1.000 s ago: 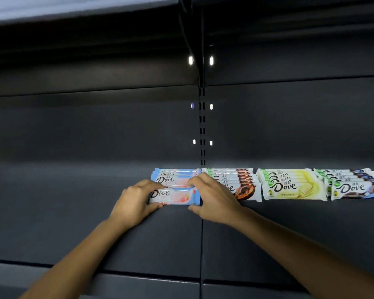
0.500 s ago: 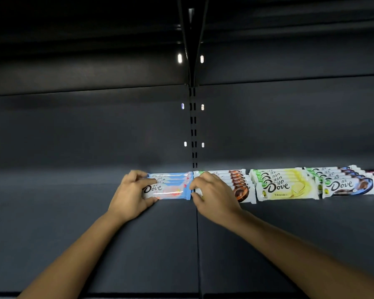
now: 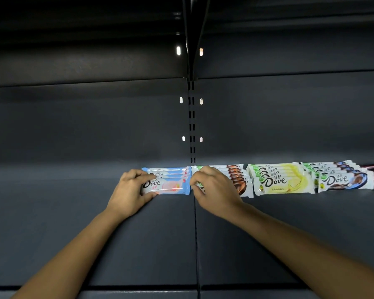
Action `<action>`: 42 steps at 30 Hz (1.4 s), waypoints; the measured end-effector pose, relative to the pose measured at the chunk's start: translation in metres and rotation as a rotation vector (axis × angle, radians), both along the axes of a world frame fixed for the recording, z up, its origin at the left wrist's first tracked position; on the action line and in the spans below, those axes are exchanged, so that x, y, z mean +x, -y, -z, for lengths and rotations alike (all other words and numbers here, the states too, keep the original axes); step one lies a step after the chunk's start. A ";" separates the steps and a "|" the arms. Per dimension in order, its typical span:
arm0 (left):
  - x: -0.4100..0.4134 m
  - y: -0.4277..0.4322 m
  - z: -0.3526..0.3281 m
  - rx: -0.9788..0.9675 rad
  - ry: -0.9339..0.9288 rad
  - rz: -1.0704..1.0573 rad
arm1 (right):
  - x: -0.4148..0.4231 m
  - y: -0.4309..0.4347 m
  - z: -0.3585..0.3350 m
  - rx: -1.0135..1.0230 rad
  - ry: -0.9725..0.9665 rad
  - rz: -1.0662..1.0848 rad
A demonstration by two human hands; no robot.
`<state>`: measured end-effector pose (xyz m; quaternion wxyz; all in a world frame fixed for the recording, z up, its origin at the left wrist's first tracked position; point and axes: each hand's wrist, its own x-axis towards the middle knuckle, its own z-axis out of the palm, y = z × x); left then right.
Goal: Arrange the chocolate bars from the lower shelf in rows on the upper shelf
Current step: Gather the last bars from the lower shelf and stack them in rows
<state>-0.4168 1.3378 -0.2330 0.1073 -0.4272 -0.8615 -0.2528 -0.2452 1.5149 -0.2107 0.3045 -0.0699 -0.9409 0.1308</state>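
Placement: pink bar (image 3: 168,187) lies on the upper shelf (image 3: 73,212), just left of the brown row (image 3: 236,176). The left hand (image 3: 129,192) has a grip on its end; the right hand (image 3: 216,190), I cannot tell. Next, probably a clean release.

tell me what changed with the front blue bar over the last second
Both hands slid the front blue Dove bar back along the shelf against the blue row behind it. The left hand still grips its left end, the right hand its right end. The brown row, yellow row and dark-blue row stayed put.
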 end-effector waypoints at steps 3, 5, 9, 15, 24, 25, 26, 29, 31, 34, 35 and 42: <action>0.002 0.001 -0.002 -0.013 -0.003 -0.001 | 0.009 -0.005 -0.005 -0.015 -0.004 0.019; 0.006 0.002 -0.007 -0.009 -0.003 -0.014 | 0.019 -0.008 -0.007 -0.028 -0.002 0.041; 0.031 -0.006 -0.018 0.024 -0.041 -0.033 | 0.039 -0.014 -0.007 -0.031 0.024 0.061; 0.114 -0.045 -0.026 -0.006 -0.064 0.089 | 0.087 -0.022 -0.006 -0.058 0.132 0.094; 0.267 -0.100 -0.019 -0.072 -0.086 0.195 | 0.211 -0.044 -0.002 -0.070 0.194 0.133; 0.283 -0.103 -0.017 -0.071 -0.095 0.202 | 0.226 -0.046 -0.001 -0.071 0.176 0.136; 0.298 -0.106 -0.015 -0.067 -0.102 0.209 | 0.241 -0.048 0.001 -0.069 0.153 0.138; 0.343 -0.113 -0.008 -0.033 -0.121 0.240 | 0.284 -0.053 0.008 -0.059 0.075 0.143; 0.371 -0.117 -0.004 0.012 -0.144 0.268 | 0.310 -0.055 0.015 -0.066 0.030 0.144; 0.406 -0.126 0.008 0.058 -0.193 0.336 | 0.348 -0.060 0.029 -0.082 0.011 0.149; 0.416 -0.129 0.013 0.059 -0.187 0.362 | 0.359 -0.063 0.035 -0.094 0.020 0.143; 0.455 -0.140 0.065 -0.089 -0.086 0.435 | 0.407 -0.080 0.079 -0.184 0.199 0.127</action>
